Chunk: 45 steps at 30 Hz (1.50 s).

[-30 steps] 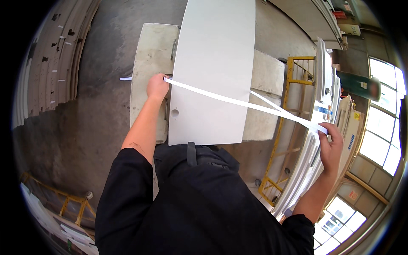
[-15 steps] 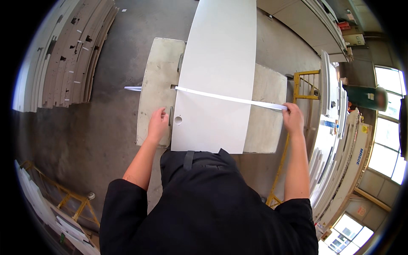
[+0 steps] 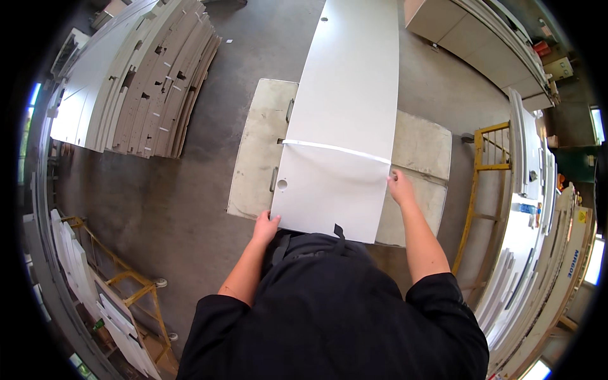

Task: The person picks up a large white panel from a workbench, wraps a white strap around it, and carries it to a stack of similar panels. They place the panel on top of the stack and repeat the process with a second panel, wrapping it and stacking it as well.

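Observation:
A long white panel [image 3: 342,82] with a round hole near its front left lies on a pale, worn work stand [image 3: 256,145]. Across its width runs a narrow white strap [image 3: 335,149], from a slot at the left over to the right edge. My right hand [image 3: 400,187] is at that right edge, its fingers closed by the point where the strap bends down; the strap's loose end is hidden. At the panel's near left corner, my left hand [image 3: 265,228] is closed on the edge, with some of its fingers out of sight.
Stacked panels [image 3: 171,82] stand at the far left. On the right, a yellow metal cart [image 3: 491,149] is beside the stand, with more white boards [image 3: 522,234] beyond it. Another yellow cart [image 3: 130,275] holding panels is at the near left.
My right hand has moved in from beyond the panel to its right edge, and the strap now bends down there. The left hand has come back to the near left corner. The view has shifted.

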Each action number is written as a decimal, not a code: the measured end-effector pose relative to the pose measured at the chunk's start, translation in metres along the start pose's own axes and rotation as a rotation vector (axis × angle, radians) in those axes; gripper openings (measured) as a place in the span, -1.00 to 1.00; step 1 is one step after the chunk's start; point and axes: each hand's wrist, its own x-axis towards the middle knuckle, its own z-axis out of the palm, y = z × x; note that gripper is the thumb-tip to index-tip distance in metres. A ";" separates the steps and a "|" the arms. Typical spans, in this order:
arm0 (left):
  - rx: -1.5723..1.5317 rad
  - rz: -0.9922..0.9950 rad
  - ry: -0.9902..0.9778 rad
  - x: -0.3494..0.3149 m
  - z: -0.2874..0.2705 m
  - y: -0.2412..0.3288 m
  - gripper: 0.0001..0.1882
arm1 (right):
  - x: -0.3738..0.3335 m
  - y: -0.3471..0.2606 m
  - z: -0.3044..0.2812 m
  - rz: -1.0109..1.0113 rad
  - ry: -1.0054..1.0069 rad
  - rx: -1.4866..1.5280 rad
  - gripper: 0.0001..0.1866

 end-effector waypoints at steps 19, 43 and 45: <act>-0.156 -0.138 -0.223 0.021 -0.015 0.021 -0.40 | -0.174 0.058 0.082 0.350 -0.277 0.221 -0.42; -0.239 -0.152 -0.262 0.038 -0.007 0.015 -0.31 | -0.149 0.063 0.087 0.420 -0.326 0.167 -0.37; -0.261 -0.157 -0.269 0.039 -0.008 0.015 -0.32 | -0.148 0.061 0.086 0.419 -0.324 0.163 -0.38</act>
